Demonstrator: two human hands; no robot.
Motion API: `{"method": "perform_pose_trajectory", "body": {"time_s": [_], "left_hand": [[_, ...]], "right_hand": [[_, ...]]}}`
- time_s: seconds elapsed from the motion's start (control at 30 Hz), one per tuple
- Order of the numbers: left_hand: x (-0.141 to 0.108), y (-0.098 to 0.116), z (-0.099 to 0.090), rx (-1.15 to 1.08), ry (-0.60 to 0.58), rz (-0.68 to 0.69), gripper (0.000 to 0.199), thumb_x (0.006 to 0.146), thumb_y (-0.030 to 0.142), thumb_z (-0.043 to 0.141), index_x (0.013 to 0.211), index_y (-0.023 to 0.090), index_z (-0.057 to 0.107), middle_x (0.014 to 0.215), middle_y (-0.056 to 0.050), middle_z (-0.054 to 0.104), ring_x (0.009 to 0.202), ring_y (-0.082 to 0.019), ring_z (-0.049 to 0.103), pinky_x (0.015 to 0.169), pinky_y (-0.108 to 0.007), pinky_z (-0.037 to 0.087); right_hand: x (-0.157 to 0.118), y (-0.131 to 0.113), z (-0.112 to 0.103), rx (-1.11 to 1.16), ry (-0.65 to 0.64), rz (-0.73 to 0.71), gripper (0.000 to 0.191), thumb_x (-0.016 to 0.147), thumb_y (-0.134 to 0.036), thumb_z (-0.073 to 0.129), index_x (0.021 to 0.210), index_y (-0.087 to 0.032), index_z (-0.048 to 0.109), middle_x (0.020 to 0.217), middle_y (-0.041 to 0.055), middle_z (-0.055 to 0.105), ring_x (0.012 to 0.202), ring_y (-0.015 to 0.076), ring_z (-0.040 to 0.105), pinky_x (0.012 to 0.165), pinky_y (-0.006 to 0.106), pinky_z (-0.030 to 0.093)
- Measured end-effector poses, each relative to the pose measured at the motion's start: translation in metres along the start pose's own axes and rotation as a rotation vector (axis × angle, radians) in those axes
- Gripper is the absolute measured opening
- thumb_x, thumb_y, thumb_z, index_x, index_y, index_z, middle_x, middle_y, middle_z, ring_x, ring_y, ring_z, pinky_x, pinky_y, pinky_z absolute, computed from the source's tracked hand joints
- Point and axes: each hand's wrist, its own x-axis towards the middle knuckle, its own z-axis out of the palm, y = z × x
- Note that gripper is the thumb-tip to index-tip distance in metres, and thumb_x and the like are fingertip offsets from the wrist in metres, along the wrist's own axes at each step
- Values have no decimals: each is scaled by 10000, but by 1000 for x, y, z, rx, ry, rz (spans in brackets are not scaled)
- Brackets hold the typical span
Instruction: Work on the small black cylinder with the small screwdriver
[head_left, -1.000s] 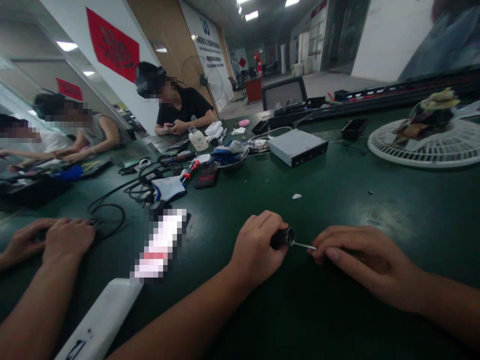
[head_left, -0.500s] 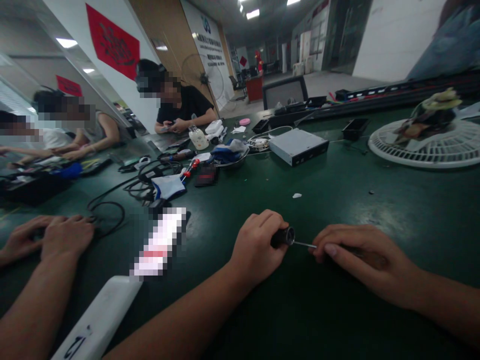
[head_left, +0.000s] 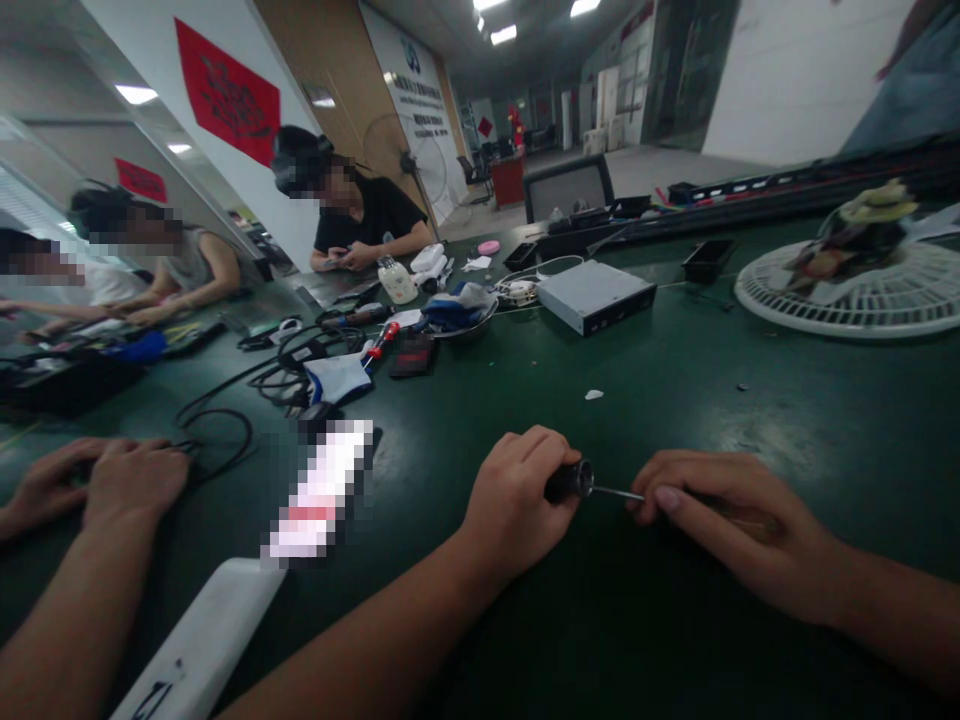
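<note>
Black-handled screwdriver (head_left: 570, 481), in closed left hand (head_left: 516, 497) — tip at curled right hand (head_left: 720, 528)

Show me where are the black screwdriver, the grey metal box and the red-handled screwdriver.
Black screwdriver (head_left: 569, 481), head view, on its handle.
Grey metal box (head_left: 596, 295), head view, on its top.
Red-handled screwdriver (head_left: 382, 339), head view, on its handle.

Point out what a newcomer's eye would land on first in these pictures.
Front and centre, the left hand grips a black-handled screwdriver, its thin shaft reaching toward the right hand above the dark green workbench. Farther along the bench sits a grey metal box, with a round white fan grille at the right edge. High on the wall at upper left hangs a red banner.
</note>
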Motion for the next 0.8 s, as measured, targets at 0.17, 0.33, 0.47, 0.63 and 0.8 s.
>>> {"method": "perform_pose_trajectory", "body": {"time_s": [0.17,0.33,0.47,0.63,0.8], "left_hand": [[1,0,-1,-10,11,3,238,763,94,685,965,189,602,988,-53,676,904,-217,627,778,-379,505],[0,0,-1,-8,30,-11,208,771,93,683,934,186,593,967,-54,670,900,-214,623,777,-372,499],[0,-1,0,15,-10,27,210,775,84,679,946,183,608,981,-49,676,913,-213,623,787,-369,487],[0,-2,1,14,47,37,258,747,62,688,964,173,604,982,-47,673,900,-208,625,767,-355,486],[-1,-3,2,-3,59,28,232,746,71,696,922,173,586,957,-41,661,883,-201,618,757,-350,486]], "right_hand": [[1,0,1,-26,61,-17,160,1000,-210,537,952,-218,690,939,34,714,823,143,677,705,268,518],[0,-1,0,42,-29,-40,182,1001,-191,527,1005,-227,705,998,34,730,886,154,691,757,271,534],[-2,1,1,-12,36,17,220,1012,-219,509,889,-213,691,844,17,700,743,137,661,656,261,500],[-1,2,1,8,52,-47,152,1002,-203,538,973,-221,686,960,20,709,829,123,669,715,241,511],[1,0,-1,71,-44,-70,178,1004,-176,528,1012,-243,693,1005,5,725,900,117,685,778,228,522]]}}
